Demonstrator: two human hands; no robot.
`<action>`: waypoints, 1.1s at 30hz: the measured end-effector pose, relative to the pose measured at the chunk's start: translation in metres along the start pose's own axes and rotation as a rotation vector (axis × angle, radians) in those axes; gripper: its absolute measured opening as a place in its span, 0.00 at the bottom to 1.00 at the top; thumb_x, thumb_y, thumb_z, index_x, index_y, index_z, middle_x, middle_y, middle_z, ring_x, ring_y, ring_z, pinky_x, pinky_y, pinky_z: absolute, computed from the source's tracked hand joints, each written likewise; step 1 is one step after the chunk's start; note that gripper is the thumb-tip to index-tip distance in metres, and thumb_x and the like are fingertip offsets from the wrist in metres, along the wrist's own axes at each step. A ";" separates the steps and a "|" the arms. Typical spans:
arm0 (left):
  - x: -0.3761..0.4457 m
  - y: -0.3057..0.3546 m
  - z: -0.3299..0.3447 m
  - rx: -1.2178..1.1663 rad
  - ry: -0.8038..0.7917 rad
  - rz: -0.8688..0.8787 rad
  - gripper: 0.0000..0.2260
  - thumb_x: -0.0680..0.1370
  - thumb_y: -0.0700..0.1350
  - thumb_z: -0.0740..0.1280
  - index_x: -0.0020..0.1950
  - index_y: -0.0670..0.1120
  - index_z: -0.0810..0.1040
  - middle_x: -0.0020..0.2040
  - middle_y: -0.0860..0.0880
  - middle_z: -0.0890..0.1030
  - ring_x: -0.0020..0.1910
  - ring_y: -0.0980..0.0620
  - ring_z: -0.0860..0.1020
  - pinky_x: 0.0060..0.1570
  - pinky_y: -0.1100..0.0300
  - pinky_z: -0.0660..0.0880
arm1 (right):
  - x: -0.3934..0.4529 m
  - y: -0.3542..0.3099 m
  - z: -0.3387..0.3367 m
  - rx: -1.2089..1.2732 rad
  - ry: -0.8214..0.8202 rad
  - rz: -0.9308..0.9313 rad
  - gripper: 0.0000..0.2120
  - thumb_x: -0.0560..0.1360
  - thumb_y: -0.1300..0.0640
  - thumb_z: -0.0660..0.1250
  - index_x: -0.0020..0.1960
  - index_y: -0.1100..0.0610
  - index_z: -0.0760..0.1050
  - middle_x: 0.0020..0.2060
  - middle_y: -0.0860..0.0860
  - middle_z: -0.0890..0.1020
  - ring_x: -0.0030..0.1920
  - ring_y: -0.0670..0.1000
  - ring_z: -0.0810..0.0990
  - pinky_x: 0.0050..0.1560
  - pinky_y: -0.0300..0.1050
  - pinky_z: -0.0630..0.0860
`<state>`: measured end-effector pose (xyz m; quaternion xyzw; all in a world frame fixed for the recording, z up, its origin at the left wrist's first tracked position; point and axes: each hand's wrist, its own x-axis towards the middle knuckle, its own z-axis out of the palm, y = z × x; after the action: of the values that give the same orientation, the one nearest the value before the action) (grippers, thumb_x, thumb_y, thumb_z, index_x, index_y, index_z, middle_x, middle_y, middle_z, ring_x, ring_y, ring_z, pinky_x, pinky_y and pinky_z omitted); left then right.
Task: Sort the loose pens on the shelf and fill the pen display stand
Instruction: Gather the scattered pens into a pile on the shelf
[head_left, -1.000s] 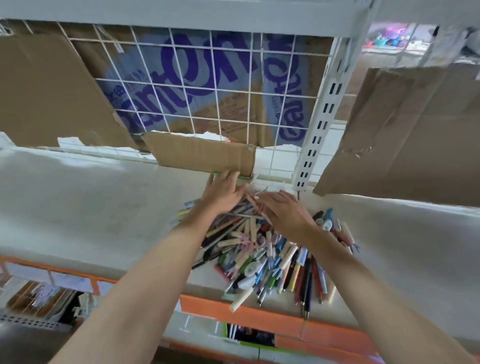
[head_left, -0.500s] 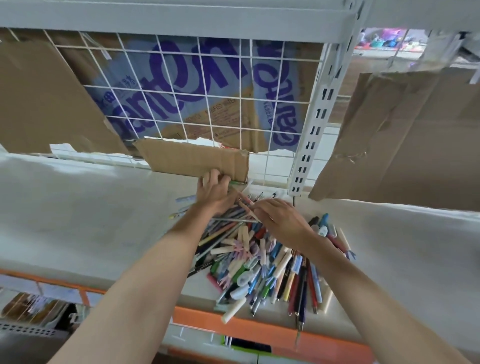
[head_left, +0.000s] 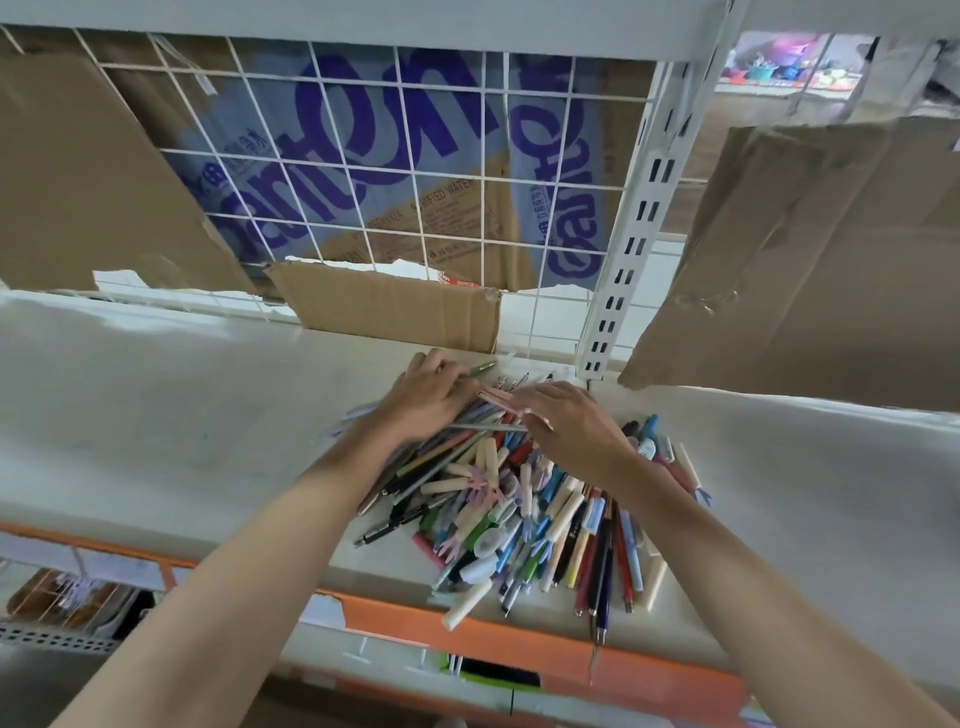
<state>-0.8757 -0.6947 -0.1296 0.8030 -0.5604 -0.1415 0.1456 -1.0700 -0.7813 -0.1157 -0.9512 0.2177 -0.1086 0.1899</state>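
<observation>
A heap of loose pens (head_left: 524, 514) in many colours lies on the white shelf (head_left: 182, 431), reaching its front edge. My left hand (head_left: 423, 400) rests on the far left end of the heap with its fingers curled over several pens. A green pen (head_left: 482, 368) sticks out from under those fingers. My right hand (head_left: 571, 431) lies over the far middle of the heap, fingertips pointing left, and pinches a pale pink pen (head_left: 496, 397). The two hands almost touch at the fingertips.
A cardboard flap (head_left: 384, 306) stands just behind the hands against the white wire grid (head_left: 363, 171). A slotted white upright (head_left: 631, 234) and a large cardboard sheet (head_left: 810, 270) are at the right. The shelf's orange front strip (head_left: 467, 636) runs below the heap.
My left hand has drawn back a little from the cardboard flap onto the pens. My right hand has shifted slightly left, and the pink pen now shows at its fingertips.
</observation>
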 end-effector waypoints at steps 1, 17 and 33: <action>-0.006 -0.001 0.000 -0.026 0.000 0.021 0.19 0.81 0.55 0.51 0.65 0.48 0.70 0.58 0.49 0.67 0.61 0.49 0.63 0.62 0.50 0.65 | -0.006 -0.001 -0.001 -0.018 0.013 -0.020 0.15 0.79 0.59 0.59 0.65 0.54 0.74 0.66 0.49 0.73 0.68 0.51 0.68 0.70 0.48 0.60; -0.054 0.004 0.018 0.115 0.137 -0.007 0.21 0.82 0.55 0.49 0.74 0.53 0.60 0.73 0.49 0.64 0.71 0.48 0.62 0.68 0.51 0.57 | -0.078 -0.047 0.032 -0.129 -0.073 -0.618 0.12 0.77 0.46 0.63 0.59 0.44 0.79 0.68 0.50 0.72 0.71 0.50 0.66 0.71 0.57 0.61; -0.094 0.021 0.042 0.270 0.263 -0.150 0.24 0.79 0.62 0.42 0.74 0.60 0.57 0.67 0.46 0.65 0.65 0.43 0.64 0.63 0.48 0.60 | -0.084 -0.029 0.027 -0.076 0.173 -0.455 0.14 0.76 0.55 0.65 0.60 0.50 0.79 0.67 0.54 0.73 0.71 0.54 0.66 0.70 0.60 0.63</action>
<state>-0.9415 -0.6162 -0.1539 0.8662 -0.4892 0.0303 0.0976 -1.1253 -0.7106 -0.1382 -0.9694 0.0175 -0.2212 0.1051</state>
